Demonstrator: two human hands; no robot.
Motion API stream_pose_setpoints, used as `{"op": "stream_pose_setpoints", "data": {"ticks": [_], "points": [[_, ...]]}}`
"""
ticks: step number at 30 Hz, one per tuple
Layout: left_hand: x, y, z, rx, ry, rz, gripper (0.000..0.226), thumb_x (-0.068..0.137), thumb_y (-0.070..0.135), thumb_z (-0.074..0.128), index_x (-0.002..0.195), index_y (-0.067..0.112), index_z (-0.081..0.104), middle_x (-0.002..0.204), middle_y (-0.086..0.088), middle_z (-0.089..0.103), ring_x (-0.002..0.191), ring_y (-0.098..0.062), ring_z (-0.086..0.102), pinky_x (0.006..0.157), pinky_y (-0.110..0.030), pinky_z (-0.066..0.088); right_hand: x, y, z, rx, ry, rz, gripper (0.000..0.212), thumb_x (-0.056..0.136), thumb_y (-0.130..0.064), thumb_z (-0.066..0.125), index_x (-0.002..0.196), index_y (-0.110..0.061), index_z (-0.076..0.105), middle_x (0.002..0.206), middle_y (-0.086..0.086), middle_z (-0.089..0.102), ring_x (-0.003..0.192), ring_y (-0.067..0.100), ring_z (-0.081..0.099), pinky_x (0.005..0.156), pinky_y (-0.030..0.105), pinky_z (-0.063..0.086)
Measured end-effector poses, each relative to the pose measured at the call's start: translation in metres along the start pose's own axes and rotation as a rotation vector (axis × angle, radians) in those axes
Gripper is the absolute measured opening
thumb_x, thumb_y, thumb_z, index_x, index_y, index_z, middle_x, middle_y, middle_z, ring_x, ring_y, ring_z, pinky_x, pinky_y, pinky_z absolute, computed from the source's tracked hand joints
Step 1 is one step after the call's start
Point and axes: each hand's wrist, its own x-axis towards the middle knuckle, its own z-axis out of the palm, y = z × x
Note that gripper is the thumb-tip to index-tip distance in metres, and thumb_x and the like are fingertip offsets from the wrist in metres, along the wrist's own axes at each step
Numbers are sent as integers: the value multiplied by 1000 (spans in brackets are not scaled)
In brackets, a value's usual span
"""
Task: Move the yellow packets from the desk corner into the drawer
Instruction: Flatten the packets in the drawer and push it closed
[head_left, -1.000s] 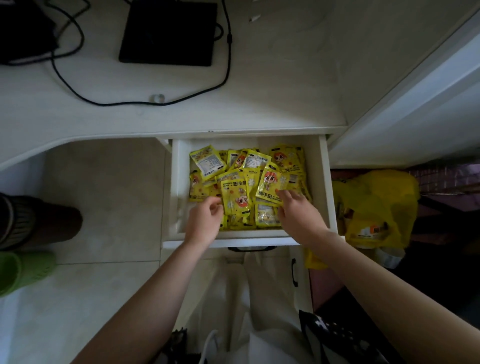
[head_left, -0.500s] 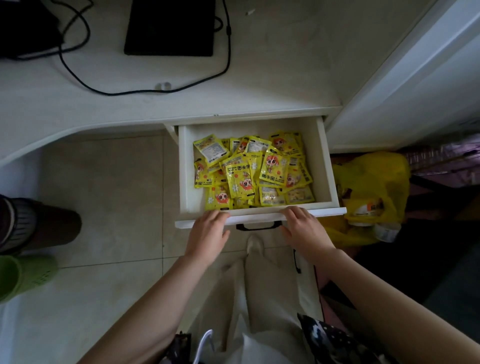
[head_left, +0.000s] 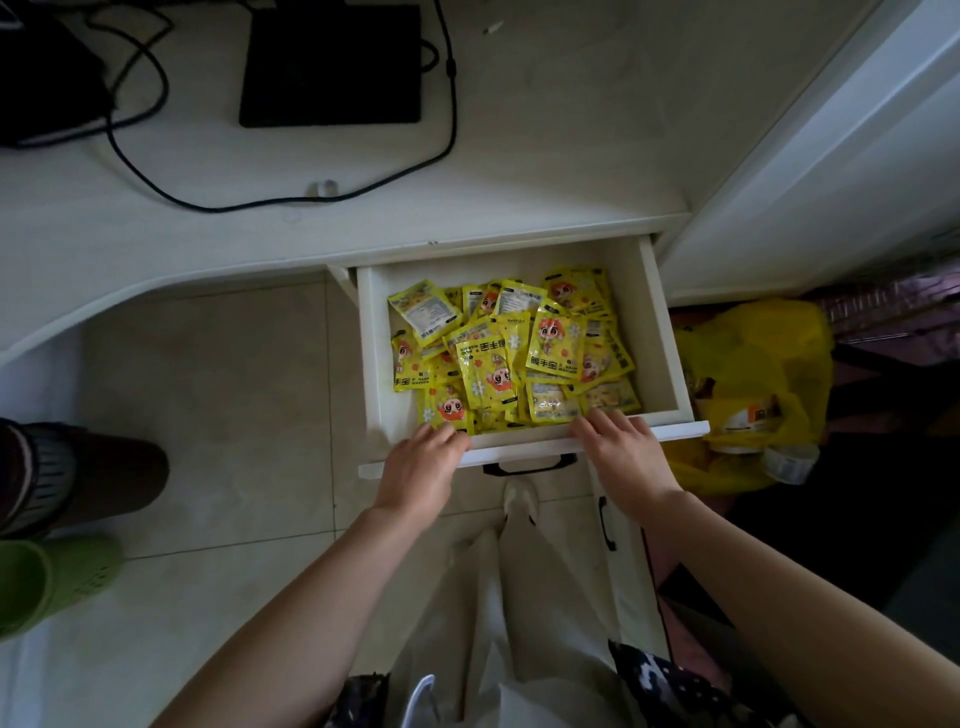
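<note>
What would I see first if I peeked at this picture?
A heap of bright yellow packets fills the open white drawer in the middle. Both hands, left and right, rest on its front edge. A yellow bag sits on the floor to the right.

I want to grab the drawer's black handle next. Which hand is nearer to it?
Left, narrowly. The left hand rests on the drawer front just left of the black handle; the right hand rests slightly farther off to its right.
</note>
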Motion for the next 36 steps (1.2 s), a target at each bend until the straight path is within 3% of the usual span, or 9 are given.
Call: {"op": "stream_pose_setpoints", "data": {"ticks": [10, 14, 20, 23, 27, 31, 34, 36], "points": [[13, -6, -5, -6, 64, 29, 48, 48, -6, 82, 85, 21, 70, 77, 6, 63, 72, -22, 61, 45, -30, 51, 13, 4, 2, -30, 70, 9, 51, 51, 3, 80, 98, -9, 66, 94, 9, 68, 84, 32, 66, 68, 41, 55], [25, -10, -9, -36, 101, -18, 47, 48, -9, 81, 85, 20, 72, 76, 5, 64, 70, -24, 62, 44, -32, 52, 26, 6, 3, -38, 99, 35, 41, 59, 1, 77, 96, -10, 64, 93, 10, 67, 84, 33, 65, 68, 43, 53], [42, -14, -20, -119, 139, -104, 34, 65, -6, 75, 92, 15, 72, 87, 0, 70, 82, -27, 63, 59, -35, 53, 49, 9, -1, -22, 119, 65, 35, 64, 1, 75, 94, -11, 62, 91, 8, 66, 82, 32, 64, 66, 43, 52], [53, -16, -22, -55, 161, -106, 37, 58, -8, 77, 86, 17, 71, 82, 2, 68, 76, -27, 63, 53, -33, 51, 62, 15, -5, 14, 134, 83, 36, 64, 1, 76, 96, -9, 63, 95, 10, 64, 85, 34, 62, 66, 44, 53], [73, -20, -33, -114, 166, -166, 30, 71, -3, 73, 94, 16, 71, 92, 1, 68, 87, -28, 62, 62, -35, 51, 87, 31, -22, 77, 131, 266, 38, 65, -24, 83, 93, -8, 63, 97, 11, 63, 89, 35, 60, 72, 44, 50], [91, -23, -45, -199, 191, -319, 23, 81, 9, 68, 102, 16, 68, 104, -1, 67, 100, -25, 58, 73, -35, 48, 105, 35, -36, 134, 34, 507, 39, 75, -48, 73, 92, -14, 67, 96, 6, 65, 95, 30, 59, 79, 39, 48], [94, -19, -51, -236, 371, -337, 13, 83, 6, 63, 92, 13, 69, 92, -5, 69, 90, -29, 61, 64, -34, 47, 114, 35, -41, 362, -128, 770, 55, 76, -58, 68, 99, -9, 62, 97, 8, 65, 94, 30, 62, 75, 37, 52], [91, -17, -49, -309, 463, -473, 10, 88, 14, 58, 83, 13, 67, 78, -2, 68, 74, -26, 61, 57, -31, 43, 119, 38, -43, 704, -234, 928, 62, 75, -53, 72, 109, -4, 56, 102, 13, 63, 96, 31, 63, 75, 41, 55]]}}
